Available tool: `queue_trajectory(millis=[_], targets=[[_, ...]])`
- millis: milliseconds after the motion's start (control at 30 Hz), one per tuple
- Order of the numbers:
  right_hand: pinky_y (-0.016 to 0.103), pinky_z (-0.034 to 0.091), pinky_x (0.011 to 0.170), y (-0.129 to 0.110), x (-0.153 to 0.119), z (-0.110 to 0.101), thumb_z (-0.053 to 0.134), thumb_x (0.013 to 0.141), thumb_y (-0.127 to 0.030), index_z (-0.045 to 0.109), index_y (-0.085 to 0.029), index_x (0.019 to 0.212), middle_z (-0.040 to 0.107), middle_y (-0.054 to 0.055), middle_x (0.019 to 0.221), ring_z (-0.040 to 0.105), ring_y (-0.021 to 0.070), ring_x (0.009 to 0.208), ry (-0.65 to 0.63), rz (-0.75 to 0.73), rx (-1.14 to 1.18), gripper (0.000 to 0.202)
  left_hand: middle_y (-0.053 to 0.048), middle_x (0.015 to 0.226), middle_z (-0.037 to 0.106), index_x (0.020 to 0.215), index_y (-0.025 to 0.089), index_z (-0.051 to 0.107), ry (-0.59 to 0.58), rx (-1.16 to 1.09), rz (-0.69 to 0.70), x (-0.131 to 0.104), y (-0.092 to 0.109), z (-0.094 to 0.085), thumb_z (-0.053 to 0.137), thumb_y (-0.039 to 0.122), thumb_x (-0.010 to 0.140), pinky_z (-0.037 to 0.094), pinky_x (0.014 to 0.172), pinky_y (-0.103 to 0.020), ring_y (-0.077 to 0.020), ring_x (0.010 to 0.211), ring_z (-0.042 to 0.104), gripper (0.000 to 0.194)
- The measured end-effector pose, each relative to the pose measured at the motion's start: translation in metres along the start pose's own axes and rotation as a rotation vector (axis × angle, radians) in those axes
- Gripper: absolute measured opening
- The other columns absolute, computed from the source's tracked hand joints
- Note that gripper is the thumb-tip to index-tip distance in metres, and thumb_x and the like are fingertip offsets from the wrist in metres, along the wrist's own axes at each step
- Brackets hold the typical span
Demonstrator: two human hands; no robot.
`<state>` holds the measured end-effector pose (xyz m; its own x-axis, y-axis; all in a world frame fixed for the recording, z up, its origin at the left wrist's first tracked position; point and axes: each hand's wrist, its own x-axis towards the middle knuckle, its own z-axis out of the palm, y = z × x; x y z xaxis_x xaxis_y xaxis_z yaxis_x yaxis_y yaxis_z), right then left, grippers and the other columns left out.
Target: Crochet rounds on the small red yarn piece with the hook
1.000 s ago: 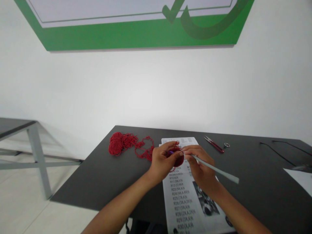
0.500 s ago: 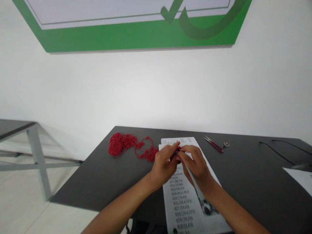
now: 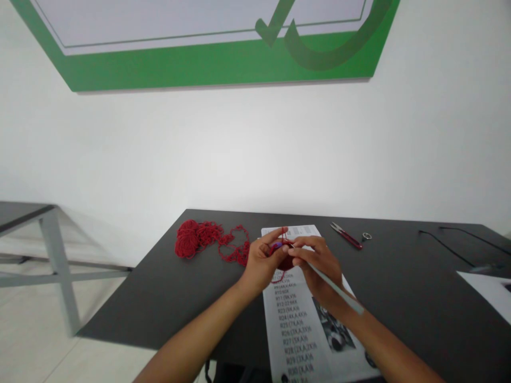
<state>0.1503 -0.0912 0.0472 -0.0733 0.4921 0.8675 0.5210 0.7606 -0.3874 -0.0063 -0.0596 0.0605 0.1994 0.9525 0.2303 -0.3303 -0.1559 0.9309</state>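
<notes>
A small dark red crocheted piece is pinched in my left hand, whose raised index finger has a strand of red yarn over it. My right hand is closed on a crochet hook with a pale grey handle; the hook's tip meets the top edge of the piece. A bit of purple shows by my left fingers. Under both hands lies a printed sheet with rows of text and a photo. To the left, a red yarn ball trails loose, curly yarn toward my left hand.
Red-handled thread snips and a small metal ring lie beyond my right hand on the dark table. Folded-arm glasses and a white paper are at the right. Another table stands at the far left.
My hands have turned and parted slightly, so more of the red piece shows. The hook handle now points down to the right, across my right wrist. The view has shifted slightly.
</notes>
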Motion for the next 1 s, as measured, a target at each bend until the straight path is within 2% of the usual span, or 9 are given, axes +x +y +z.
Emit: queue_trajectory(millis=[100,267,433,533,600,733,833,933,1000], targets=[[0.038,0.058,0.082,-0.001,0.004,-0.001,0.057,0.101,-0.035,0.074,-0.030,0.101,0.072,0.004,0.104,0.069,0.0218,0.096,-0.035,0.107,0.098,0.017,-0.005,0.085,0.080,0.116,0.014,0.076,0.092,0.128,0.099,0.002,0.003,-0.002,0.083,0.031,0.075,0.058,0.075,-0.029,-0.0161,0.073,0.071,0.045],[0.038,0.056,0.091,-0.007,0.006,0.001,0.061,0.098,-0.034,0.069,-0.027,0.093,0.076,0.004,0.106,0.070,0.0223,0.100,-0.085,0.208,0.061,0.012,-0.003,0.090,0.080,0.119,0.017,0.075,0.247,0.425,0.273,0.003,0.005,-0.002,0.070,0.020,0.080,0.058,0.083,-0.030,-0.0174,0.082,0.073,0.039],[0.043,0.055,0.096,-0.018,0.005,0.003,0.054,0.101,-0.038,0.069,-0.028,0.094,0.078,0.004,0.111,0.070,0.0249,0.106,-0.094,0.248,-0.014,0.019,-0.001,0.085,0.079,0.119,0.017,0.075,0.251,0.449,0.256,0.002,0.004,-0.001,0.066,0.020,0.082,0.058,0.075,-0.028,-0.0164,0.074,0.072,0.038],[0.047,0.051,0.105,-0.018,0.004,0.002,0.051,0.101,-0.041,0.071,-0.029,0.104,0.078,0.005,0.113,0.069,0.0275,0.115,-0.111,0.249,-0.021,0.023,-0.004,0.096,0.081,0.117,0.017,0.076,0.265,0.445,0.240,0.003,0.005,-0.002,0.068,0.020,0.081,0.058,0.083,-0.032,-0.0191,0.084,0.074,0.037],[0.048,0.052,0.104,-0.017,0.002,0.001,0.051,0.101,-0.043,0.072,-0.030,0.112,0.078,0.005,0.115,0.065,0.0294,0.125,-0.119,0.312,-0.015,0.027,-0.006,0.105,0.081,0.115,0.018,0.077,0.281,0.427,0.227,0.004,0.005,-0.002,0.070,0.019,0.080,0.057,0.091,-0.035,-0.0215,0.094,0.074,0.036],[0.050,0.051,0.107,-0.016,-0.001,-0.001,0.056,0.098,-0.047,0.074,-0.030,0.116,0.077,0.006,0.121,0.060,0.0321,0.132,-0.127,0.382,0.042,0.031,-0.009,0.102,0.081,0.108,0.015,0.079,0.303,0.362,0.183,0.009,0.004,-0.004,0.071,0.019,0.078,0.058,0.088,-0.036,-0.0226,0.092,0.075,0.031],[0.050,0.052,0.103,-0.014,0.002,-0.002,0.061,0.095,-0.048,0.076,-0.028,0.114,0.077,0.008,0.119,0.067,0.0318,0.119,-0.101,0.497,0.224,0.032,-0.008,0.095,0.081,0.108,0.014,0.078,0.286,0.359,0.194,0.009,0.005,-0.004,0.072,0.019,0.077,0.059,0.083,-0.034,-0.0213,0.085,0.075,0.032],[0.044,0.060,0.086,-0.009,0.009,0.000,0.064,0.094,-0.049,0.077,-0.026,0.100,0.080,0.007,0.102,0.075,0.0272,0.095,-0.044,0.736,0.671,0.027,-0.006,0.089,0.081,0.107,0.016,0.078,0.233,0.390,0.245,0.006,0.004,-0.004,0.074,0.019,0.076,0.059,0.080,-0.032,-0.0201,0.081,0.074,0.031],[0.041,0.060,0.086,-0.003,0.012,0.003,0.072,0.089,-0.049,0.076,-0.026,0.084,0.080,0.004,0.093,0.074,0.0239,0.088,0.032,0.783,0.946,0.024,-0.005,0.087,0.081,0.107,0.017,0.078,0.187,0.429,0.277,0.003,0.003,-0.003,0.073,0.019,0.077,0.060,0.077,-0.030,-0.0192,0.078,0.074,0.030]])
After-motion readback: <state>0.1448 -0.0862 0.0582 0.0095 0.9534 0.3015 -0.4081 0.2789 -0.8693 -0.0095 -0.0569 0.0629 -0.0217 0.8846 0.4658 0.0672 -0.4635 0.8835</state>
